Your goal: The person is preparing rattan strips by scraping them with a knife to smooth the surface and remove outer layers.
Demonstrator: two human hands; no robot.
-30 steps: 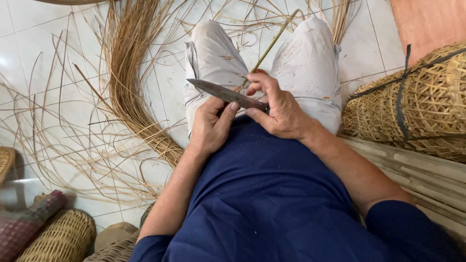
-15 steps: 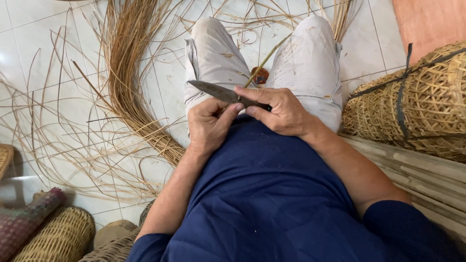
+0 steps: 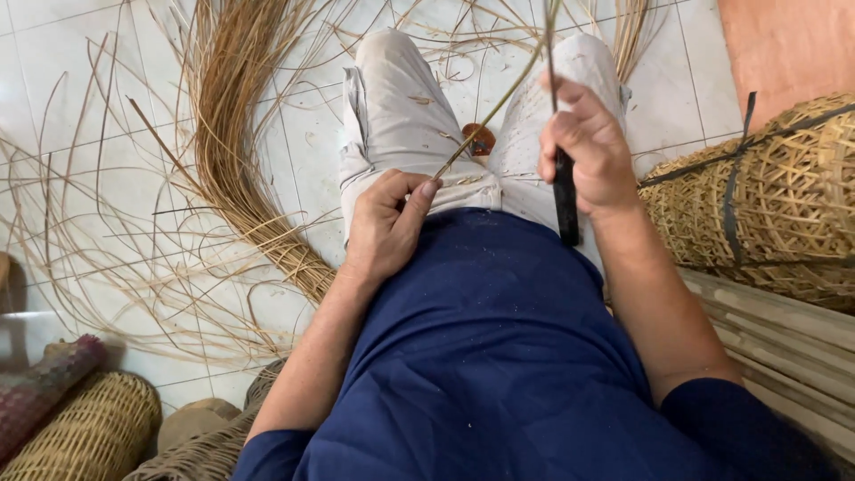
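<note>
The left hand (image 3: 385, 224) has its grip pinched together on the near end of a thin cane strip (image 3: 488, 109), thumb pressed against the curled fingers, low over the lap. From that pinch the strip runs up and away between the knees, slanting toward the top of the view. The right hand (image 3: 588, 147) is lifted above the right thigh, its grip clamped around the dark handle of a knife (image 3: 565, 200); the handle's butt pokes out below the fist toward the body, and the narrow blade rises out of the top of the fist, seen almost edge-on. The two hands are apart, the knife clear of the strip.

The person sits on the floor in pale trousers (image 3: 396, 107) flecked with shavings and a dark blue shirt (image 3: 485, 356). A small reddish-brown object (image 3: 481, 139) lies on the tiles between the thighs; what it is I cannot tell. To the person's left, a thick bundle of cane (image 3: 233, 134) curves across the white tiled floor (image 3: 53, 80), with loose strands scattered around it. To the right stands a stack of woven baskets (image 3: 766, 205) bound with a dark strap, and pale split slats (image 3: 784, 343) lie beside it. More wickerwork (image 3: 76, 432) sits at the lower left corner.
</note>
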